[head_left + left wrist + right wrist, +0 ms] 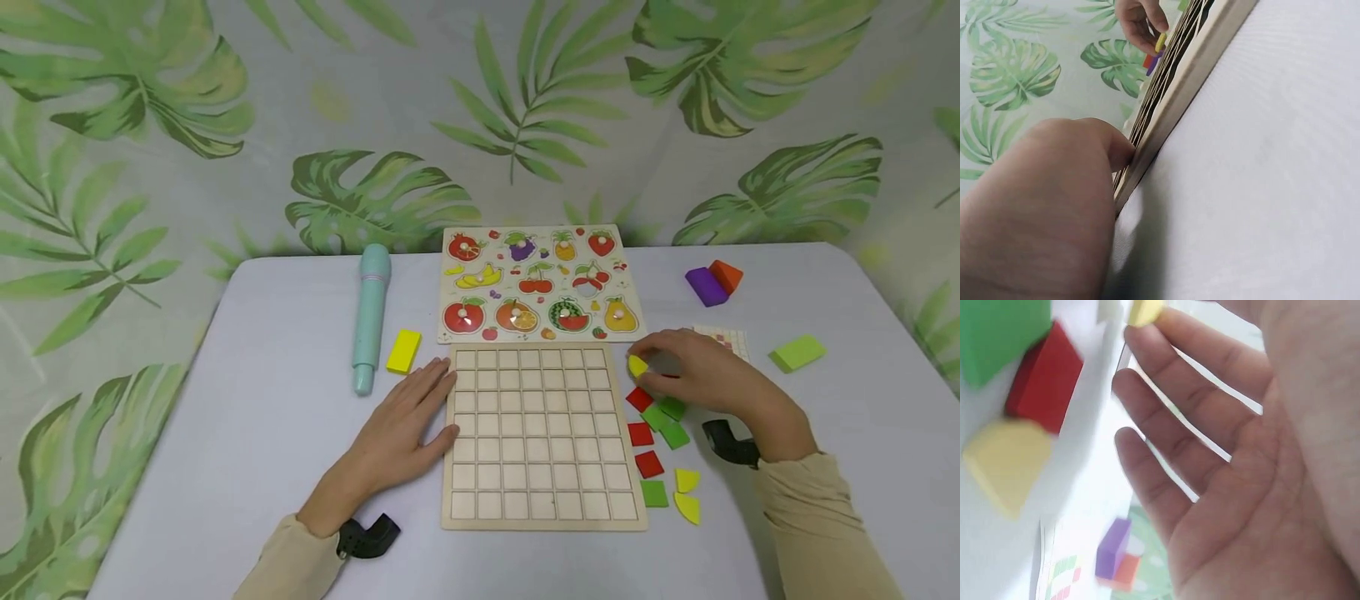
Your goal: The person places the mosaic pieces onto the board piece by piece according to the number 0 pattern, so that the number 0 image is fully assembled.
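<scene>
A wooden grid board with square cells lies flat on the table. My left hand rests along its left edge, fingers straight; in the left wrist view the thumb touches the rim. Beyond the board's upper right corner, my right hand pinches a yellow quarter-circle piece between thumb and fingertips. The right wrist view shows that yellow piece at the index fingertip, the other fingers extended. Below this hand lie red squares, green squares and yellow quarter-circles.
Behind the board lies a fruit peg puzzle. A mint-green microphone-shaped tube and a yellow block are left. A purple block, an orange block, a patterned card and a light green block lie right.
</scene>
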`<state>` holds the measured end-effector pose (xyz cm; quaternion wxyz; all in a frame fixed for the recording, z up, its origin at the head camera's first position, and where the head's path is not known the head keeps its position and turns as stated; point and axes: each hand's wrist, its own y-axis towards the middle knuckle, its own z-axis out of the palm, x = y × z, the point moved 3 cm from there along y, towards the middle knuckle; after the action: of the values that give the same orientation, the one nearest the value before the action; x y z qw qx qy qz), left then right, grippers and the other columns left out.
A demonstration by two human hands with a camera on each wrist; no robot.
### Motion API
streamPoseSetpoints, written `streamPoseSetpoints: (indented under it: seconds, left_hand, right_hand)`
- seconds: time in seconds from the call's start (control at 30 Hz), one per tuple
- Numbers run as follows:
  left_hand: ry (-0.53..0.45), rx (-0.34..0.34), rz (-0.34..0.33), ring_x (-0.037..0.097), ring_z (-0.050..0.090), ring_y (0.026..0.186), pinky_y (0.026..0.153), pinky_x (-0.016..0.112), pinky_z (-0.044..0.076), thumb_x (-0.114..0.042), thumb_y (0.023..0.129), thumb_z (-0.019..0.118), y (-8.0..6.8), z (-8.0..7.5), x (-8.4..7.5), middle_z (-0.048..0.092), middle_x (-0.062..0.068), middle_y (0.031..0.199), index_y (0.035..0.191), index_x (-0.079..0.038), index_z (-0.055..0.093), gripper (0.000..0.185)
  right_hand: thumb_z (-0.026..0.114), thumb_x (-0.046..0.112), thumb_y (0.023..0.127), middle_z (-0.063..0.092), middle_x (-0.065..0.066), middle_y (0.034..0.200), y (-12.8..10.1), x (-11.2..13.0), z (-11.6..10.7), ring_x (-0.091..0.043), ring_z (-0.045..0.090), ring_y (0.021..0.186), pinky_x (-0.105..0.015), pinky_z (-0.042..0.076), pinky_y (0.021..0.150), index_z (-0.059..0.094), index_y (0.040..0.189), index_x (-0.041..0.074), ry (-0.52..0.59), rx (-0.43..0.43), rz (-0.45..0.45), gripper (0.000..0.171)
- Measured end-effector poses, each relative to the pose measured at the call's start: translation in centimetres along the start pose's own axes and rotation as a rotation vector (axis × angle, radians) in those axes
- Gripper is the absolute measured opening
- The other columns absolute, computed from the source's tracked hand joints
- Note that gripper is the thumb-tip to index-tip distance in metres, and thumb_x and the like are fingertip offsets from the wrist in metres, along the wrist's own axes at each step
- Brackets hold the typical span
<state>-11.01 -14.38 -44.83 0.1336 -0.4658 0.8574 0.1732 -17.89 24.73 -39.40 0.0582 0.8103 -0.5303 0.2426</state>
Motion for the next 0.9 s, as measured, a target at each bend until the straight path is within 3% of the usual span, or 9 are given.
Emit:
streamPoseSetpoints:
  seconds: [0.17, 0.4, 0.67, 0.9]
  left_hand:
    - [-0.014, 0.027, -0.015, 0.02, 0.024, 0.158, 0.13, 0.042, 0.022, -0.036, 0.098, 0.064, 0.0, -0.1, -0.1, 0.025, 0.006, 0.171, 0.159, -0.005, 0.038, 0.073]
    - [0.028, 0.098, -0.026, 0.013, 0.017, 0.159, 0.131, 0.038, 0.013, -0.057, 0.095, 0.061, 0.2, 0.3, 0.0, 0.021, 0.0, 0.172, 0.162, -0.009, 0.031, 0.088]
    - [0.011, 0.064, -0.003, 0.015, 0.021, 0.158, 0.131, 0.039, 0.015, -0.05, 0.099, 0.06, 0.2, 0.2, 0.1, 0.026, 0.002, 0.171, 0.161, -0.008, 0.034, 0.079]
    - [-0.003, 0.044, 0.003, 0.015, 0.024, 0.158, 0.131, 0.039, 0.016, -0.045, 0.1, 0.06, 0.2, 0.1, 0.1, 0.03, 0.002, 0.169, 0.16, -0.007, 0.037, 0.074]
  right_hand:
    - [0.077, 0.023, 0.092, 0.072, -0.005, 0.113, 0.0, 2.0, 0.5, -0.025, 0.065, 0.107, -0.053, 0.055, 0.096, 0.07, 0.124, 0.007, 0.034, -0.062, -0.016, 0.036]
    - [0.079, 0.026, 0.091, 0.073, -0.002, 0.106, 0.9, 4.7, 1.6, -0.021, 0.065, 0.099, -0.048, 0.056, 0.09, 0.072, 0.12, 0.009, -0.007, -0.116, -0.05, 0.035]
    - [0.079, 0.028, 0.091, 0.074, -0.003, 0.108, 2.4, 7.4, 2.8, -0.021, 0.066, 0.097, -0.047, 0.058, 0.087, 0.072, 0.12, 0.009, -0.004, -0.131, -0.046, 0.036]
    - [0.078, 0.03, 0.089, 0.071, 0.0, 0.1, 3.6, 9.9, 4.2, -0.018, 0.063, 0.09, -0.038, 0.056, 0.079, 0.072, 0.114, 0.01, 0.005, -0.163, -0.009, 0.033]
